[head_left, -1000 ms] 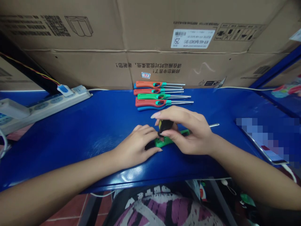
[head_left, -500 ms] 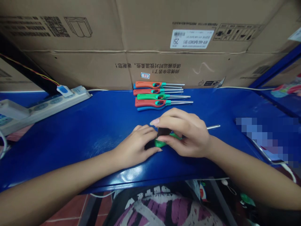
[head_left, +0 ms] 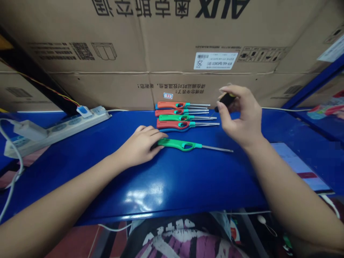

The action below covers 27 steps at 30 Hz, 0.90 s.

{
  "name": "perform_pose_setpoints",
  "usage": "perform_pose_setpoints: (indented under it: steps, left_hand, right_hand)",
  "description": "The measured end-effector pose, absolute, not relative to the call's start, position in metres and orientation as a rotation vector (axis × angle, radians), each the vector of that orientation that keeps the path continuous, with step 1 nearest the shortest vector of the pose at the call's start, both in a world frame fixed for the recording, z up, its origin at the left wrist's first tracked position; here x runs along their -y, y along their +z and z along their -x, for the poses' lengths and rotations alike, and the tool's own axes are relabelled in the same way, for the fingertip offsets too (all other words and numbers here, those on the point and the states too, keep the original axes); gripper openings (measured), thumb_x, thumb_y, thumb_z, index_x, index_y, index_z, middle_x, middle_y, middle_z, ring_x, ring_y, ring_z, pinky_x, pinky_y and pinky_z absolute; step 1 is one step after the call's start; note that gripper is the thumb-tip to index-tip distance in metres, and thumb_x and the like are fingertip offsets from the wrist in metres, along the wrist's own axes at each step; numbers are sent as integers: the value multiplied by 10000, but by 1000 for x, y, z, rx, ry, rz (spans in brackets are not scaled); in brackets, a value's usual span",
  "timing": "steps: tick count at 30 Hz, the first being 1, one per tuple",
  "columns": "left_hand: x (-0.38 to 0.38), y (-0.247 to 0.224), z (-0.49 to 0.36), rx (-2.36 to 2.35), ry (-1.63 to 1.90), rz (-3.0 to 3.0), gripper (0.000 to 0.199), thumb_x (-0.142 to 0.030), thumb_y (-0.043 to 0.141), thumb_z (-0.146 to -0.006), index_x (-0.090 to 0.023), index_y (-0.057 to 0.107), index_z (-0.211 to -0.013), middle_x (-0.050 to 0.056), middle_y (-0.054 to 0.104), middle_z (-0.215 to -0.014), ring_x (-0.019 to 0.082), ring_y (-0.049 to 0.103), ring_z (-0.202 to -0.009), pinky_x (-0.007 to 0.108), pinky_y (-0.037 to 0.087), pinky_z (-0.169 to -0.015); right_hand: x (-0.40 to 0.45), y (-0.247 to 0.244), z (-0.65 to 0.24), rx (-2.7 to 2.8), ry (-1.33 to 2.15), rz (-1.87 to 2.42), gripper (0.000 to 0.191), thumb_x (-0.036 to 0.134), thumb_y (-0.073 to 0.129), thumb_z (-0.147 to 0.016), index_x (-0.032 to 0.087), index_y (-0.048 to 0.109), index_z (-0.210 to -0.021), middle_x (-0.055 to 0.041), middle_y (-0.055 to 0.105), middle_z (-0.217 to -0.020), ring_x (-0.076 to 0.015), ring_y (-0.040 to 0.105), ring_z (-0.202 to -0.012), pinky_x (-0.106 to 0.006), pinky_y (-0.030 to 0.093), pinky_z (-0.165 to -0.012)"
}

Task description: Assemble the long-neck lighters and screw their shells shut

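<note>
Green lighter [head_left: 174, 144] lies on the blue tabletop [head_left: 150, 179], in front of the person and nearer than the row of other lighters [head_left: 172, 124]. Long axis runs mostly left to right, slightly slanted: handle at the left, metal tube [head_left: 217, 148] pointing right, its tip a little nearer the person than the butt. Left hand [head_left: 142, 145] is partly curled, thumb and fingers closed about the butt end of the handle. Right hand [head_left: 243, 113] is raised, apart from the lighter; thumb and fingertips pinch 1 black-and-yellow tool [head_left: 226, 100], narrow end angled down and to the left. Any thin shaft on it is too faint to make out. In the row, 4 handles show plainly (orange, red, green, red), with blue parts partly hidden; tubes point right, roughly parallel to the tabletop's far edge. Carton [head_left: 120, 89] stands behind.
</note>
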State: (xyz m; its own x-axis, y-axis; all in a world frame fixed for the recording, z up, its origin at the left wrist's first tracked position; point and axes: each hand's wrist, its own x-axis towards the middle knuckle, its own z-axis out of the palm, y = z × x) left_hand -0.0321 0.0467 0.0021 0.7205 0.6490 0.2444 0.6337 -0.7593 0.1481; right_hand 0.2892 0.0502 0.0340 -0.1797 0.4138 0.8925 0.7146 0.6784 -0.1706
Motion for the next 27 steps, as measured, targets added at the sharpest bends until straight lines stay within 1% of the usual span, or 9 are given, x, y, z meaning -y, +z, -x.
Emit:
perform_pose_setpoints:
  steps: [2,5,11,14,17,20,23,25,27]
  left_hand:
    - [-53,-2,35,-1111,441,-2837,295,-344,568,-979,-218,645,-1234,87,713,-1165,271,637,-1060,409,398,-893]
    - [-57,-7,36,-1168,455,-2823,287,-374,568,-985,-211,661,-1202,87,700,-1158,275,639,-1058,412,415,-896]
    - [-59,-17,34,-1250,601,-2672,275,-379,612,-962,-196,687,-1153,87,684,-1125,263,649,-1031,408,470,-892]
    - [-58,-23,32,-1246,672,-2582,273,-376,614,-957,-201,685,-1155,80,676,-1130,245,644,-1027,409,490,-918]
    - [-57,-27,30,-1242,705,-2559,285,-399,596,-966,-210,681,-1162,78,686,-1129,252,628,-1032,431,492,-934]
    - [-58,-28,29,-1212,698,-2569,321,-417,578,-978,-208,671,-1202,91,691,-1152,263,619,-1032,451,494,-931]
    - [-59,-29,29,-1150,666,-2585,341,-391,573,-980,-196,667,-1244,106,674,-1146,264,613,-1020,463,504,-931]
    - [-58,-26,28,-1105,647,-2576,352,-379,575,-978,-176,667,-1251,113,653,-1114,261,610,-1006,464,518,-927]
    - [-54,-20,27,-1079,637,-2571,351,-381,575,-983,-167,665,-1247,112,631,-1096,259,605,-999,461,528,-918]
  right_hand:
    - [-61,35,-305,1842,-384,1056,325,286,602,-972,260,607,-1296,-102,696,-1135,-206,649,-834,-351,567,-742]
    - [-69,35,-318,1924,-362,1378,322,265,553,-963,221,594,-1279,-133,673,-1219,-290,651,-1057,-423,538,-885]
    - [-76,33,-336,2112,-280,1855,261,225,476,-942,203,590,-1176,-138,612,-1194,-301,626,-1070,-393,492,-842]
    - [-82,26,-348,2229,-173,1955,200,179,517,-880,202,619,-1050,-119,582,-1150,-254,628,-981,-351,490,-821]
    - [-85,17,-355,2305,-46,2035,161,170,595,-804,194,664,-947,-99,562,-1078,-185,604,-760,-324,496,-730]
    - [-85,13,-355,2342,46,2113,208,172,608,-786,184,705,-970,-107,568,-1073,-157,574,-661,-324,498,-675]
    - [-84,15,-351,2362,33,2121,283,178,585,-810,171,722,-1057,-149,595,-1099,-252,635,-855,-374,515,-767]
    - [-82,18,-347,2373,-8,2086,293,178,563,-830,165,728,-1072,-169,616,-1112,-324,624,-1022,-426,507,-857]
    - [-80,22,-341,2370,-47,2025,290,188,531,-861,165,726,-1075,-173,632,-1145,-352,604,-1108,-458,495,-916]
